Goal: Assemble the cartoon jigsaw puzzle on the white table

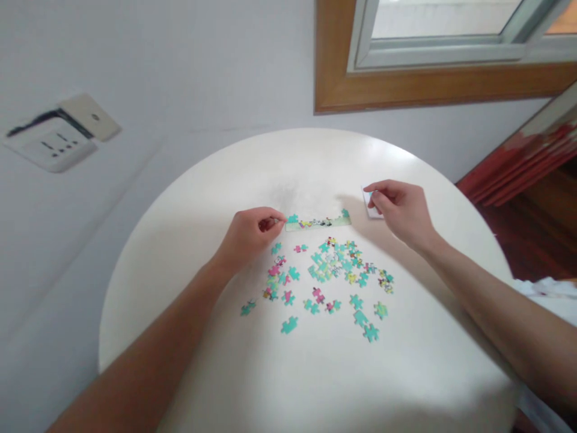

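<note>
- Your left hand (252,236) reached in from the lower left, fingers curled, thumb and index tips close together at the left end of the joined puzzle strip (315,225); I couldn't tell whether they gripped it.
- Your right hand (402,211) hung palm-down, index finger stretched over the white card (373,213), thumb bent beneath; its grip was unclear.
- Loose jigsaw pieces (289,325) lay scattered between your forearms on the round white table (252,385).

The tabletop (180,240) is smooth and glossy, the puzzle pieces (289,325) printed card, the window surround (406,85) smooth wood, the socket plate (49,145) plastic; the blurred curtain (518,166) is probably cloth.
</note>
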`<action>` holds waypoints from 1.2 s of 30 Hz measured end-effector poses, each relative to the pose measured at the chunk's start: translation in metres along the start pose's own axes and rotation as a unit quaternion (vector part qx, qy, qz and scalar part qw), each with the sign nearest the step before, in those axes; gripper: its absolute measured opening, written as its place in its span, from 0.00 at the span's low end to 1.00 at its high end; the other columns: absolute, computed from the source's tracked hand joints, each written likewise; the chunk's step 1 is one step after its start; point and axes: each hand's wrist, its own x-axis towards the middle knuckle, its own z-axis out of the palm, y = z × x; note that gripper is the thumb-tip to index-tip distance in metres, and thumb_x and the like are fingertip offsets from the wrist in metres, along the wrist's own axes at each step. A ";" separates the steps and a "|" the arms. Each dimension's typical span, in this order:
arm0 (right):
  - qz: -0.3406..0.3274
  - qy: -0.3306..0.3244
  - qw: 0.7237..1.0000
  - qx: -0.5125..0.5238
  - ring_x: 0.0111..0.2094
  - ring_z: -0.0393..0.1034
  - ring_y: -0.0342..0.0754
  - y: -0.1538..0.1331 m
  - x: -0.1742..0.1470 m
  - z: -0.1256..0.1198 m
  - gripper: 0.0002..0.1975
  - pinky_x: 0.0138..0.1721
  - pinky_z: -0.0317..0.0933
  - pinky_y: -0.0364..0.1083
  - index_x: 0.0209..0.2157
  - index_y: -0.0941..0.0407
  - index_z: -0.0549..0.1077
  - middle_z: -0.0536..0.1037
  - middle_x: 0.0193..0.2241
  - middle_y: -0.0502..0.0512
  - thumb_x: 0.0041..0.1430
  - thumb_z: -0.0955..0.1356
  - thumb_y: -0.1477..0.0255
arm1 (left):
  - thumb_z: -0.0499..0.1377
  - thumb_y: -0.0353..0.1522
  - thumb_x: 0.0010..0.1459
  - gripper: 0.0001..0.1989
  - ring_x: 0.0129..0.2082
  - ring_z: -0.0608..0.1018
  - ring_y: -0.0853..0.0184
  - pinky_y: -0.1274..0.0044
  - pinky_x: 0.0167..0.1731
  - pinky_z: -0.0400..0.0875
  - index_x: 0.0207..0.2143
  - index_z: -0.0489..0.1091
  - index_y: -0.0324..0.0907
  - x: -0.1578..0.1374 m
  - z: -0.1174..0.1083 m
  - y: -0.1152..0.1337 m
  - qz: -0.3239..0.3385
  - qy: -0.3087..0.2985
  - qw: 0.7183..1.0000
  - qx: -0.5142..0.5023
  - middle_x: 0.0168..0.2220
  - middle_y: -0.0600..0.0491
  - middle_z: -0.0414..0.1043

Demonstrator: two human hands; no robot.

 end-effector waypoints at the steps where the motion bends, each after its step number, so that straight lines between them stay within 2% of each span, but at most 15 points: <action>1: -0.003 -0.002 1.000 0.004 0.23 0.67 0.44 -0.001 0.000 0.000 0.10 0.25 0.60 0.46 0.37 0.57 0.79 0.77 0.24 0.54 0.58 0.65 0.71 | 0.59 0.34 0.56 0.10 0.22 0.68 0.71 0.78 0.26 0.61 0.36 0.79 0.39 0.000 0.000 0.000 -0.001 -0.001 1.000 0.004 0.22 0.56 0.70; 19: -0.004 -0.001 1.000 0.027 0.22 0.65 0.41 0.000 0.002 0.000 0.10 0.23 0.58 0.44 0.35 0.59 0.79 0.76 0.23 0.53 0.57 0.65 0.73 | 0.60 0.40 0.58 0.12 0.25 0.72 0.68 0.76 0.28 0.64 0.34 0.79 0.41 0.001 0.001 -0.001 0.002 -0.018 1.000 0.020 0.28 0.53 0.77; 28: -0.014 -0.040 0.998 0.040 0.23 0.65 0.42 0.000 0.001 0.001 0.10 0.25 0.58 0.45 0.36 0.58 0.79 0.76 0.23 0.53 0.58 0.65 0.71 | 0.59 0.41 0.59 0.13 0.26 0.72 0.68 0.76 0.28 0.63 0.32 0.78 0.41 0.002 0.002 -0.002 0.003 -0.025 0.999 0.035 0.28 0.53 0.77; 36: -0.001 -0.057 0.998 0.031 0.23 0.65 0.42 -0.008 -0.004 0.005 0.10 0.26 0.58 0.45 0.36 0.58 0.78 0.76 0.23 0.53 0.57 0.65 0.74 | 0.59 0.40 0.60 0.13 0.26 0.72 0.68 0.76 0.29 0.64 0.33 0.77 0.42 0.001 0.003 0.002 -0.004 -0.044 0.998 0.042 0.28 0.54 0.76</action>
